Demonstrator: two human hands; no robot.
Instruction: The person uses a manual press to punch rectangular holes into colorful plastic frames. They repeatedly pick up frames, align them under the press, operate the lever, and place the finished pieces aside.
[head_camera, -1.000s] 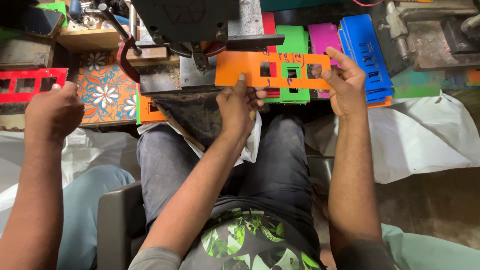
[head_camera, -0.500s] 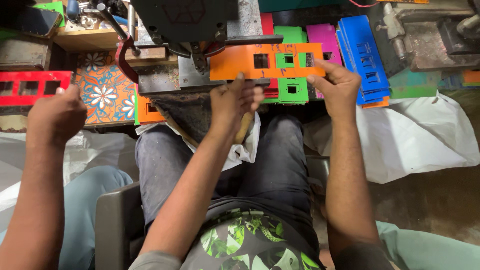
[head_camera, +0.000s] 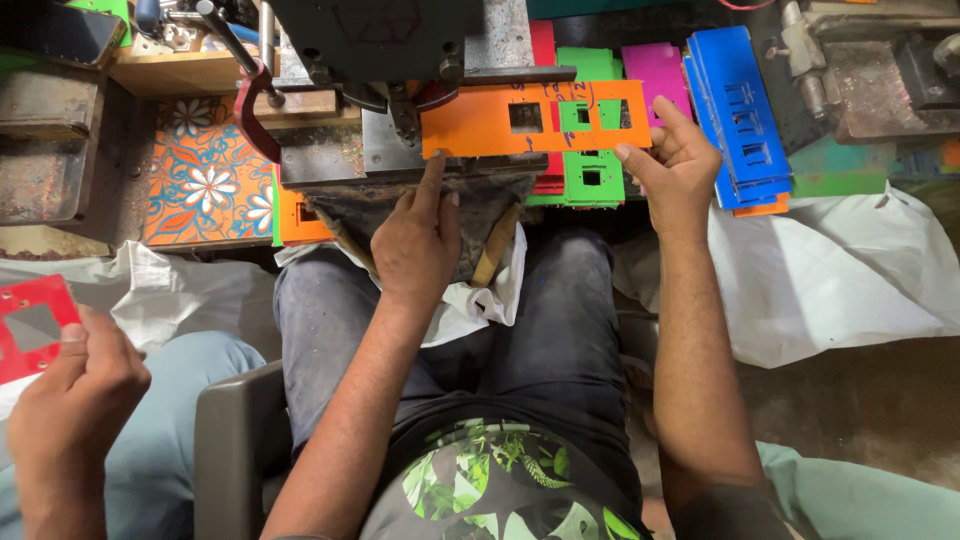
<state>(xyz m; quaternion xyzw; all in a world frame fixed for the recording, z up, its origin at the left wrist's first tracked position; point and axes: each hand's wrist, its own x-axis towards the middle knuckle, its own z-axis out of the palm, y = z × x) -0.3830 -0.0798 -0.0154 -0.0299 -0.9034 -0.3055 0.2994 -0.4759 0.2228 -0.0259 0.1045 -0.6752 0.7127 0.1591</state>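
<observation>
The orange strip (head_camera: 535, 118) lies flat under the head of the dark press (head_camera: 400, 40), its left end beneath the tooling and its right end reaching out over the green sheets (head_camera: 585, 170). Two square windows are already cut near its middle and right. The left hand (head_camera: 418, 240) is mostly closed, only the index finger stretched out and pressing on the strip's near edge just beside the punch. The right hand (head_camera: 675, 165) pinches the strip's right end between thumb and fingers.

The plain risk is that left fingertip — it sits very near the tooling, and if the head comes down while the finger has crept forward, it could be caught. The strip is also held at only two places; if the right hand lets the free end sag or twist, the next window would likely land crooked or out of line with the two already cut. A slip on the smooth plastic could do the same.

At the lower left another person's hand (head_camera: 70, 390) holds a red piece (head_camera: 30, 325) with a square opening, well apart from the press. A stack of blue sheets (head_camera: 740, 120) — leaning, it seems — stands just beside the right hand and could be knocked by a quick pull
</observation>
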